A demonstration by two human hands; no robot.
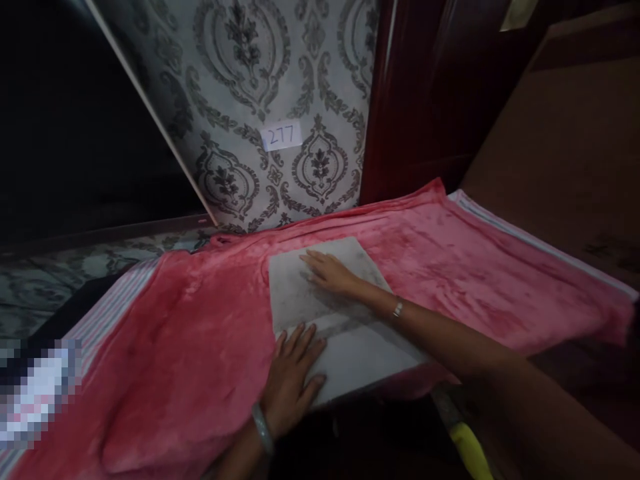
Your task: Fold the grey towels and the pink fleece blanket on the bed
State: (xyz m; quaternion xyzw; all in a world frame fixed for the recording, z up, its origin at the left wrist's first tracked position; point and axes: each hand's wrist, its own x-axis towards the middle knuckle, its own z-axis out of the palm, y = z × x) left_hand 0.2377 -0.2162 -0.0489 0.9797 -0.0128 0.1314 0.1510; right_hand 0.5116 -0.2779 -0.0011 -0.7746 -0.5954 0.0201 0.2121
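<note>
A pale grey, flat rectangular sheet (360, 347) lies on a pink-red plush blanket (200, 333); its upper part looks darker and smudged, and I cannot tell its material. My right hand (327, 272) rests on the upper part of the sheet, fingers stretched toward the left. My left hand (295, 373) lies over the sheet's lower left edge with its fingers spread. Neither hand grips anything. A bracelet shows on each wrist.
Behind the blanket stands a patterned wall (245, 160) with a paper label (281, 135) reading 277. A dark screen (90, 133) is at left, a dark red door (420, 100) and brown panel (565, 147) at right. Something yellow (470, 450) shows below.
</note>
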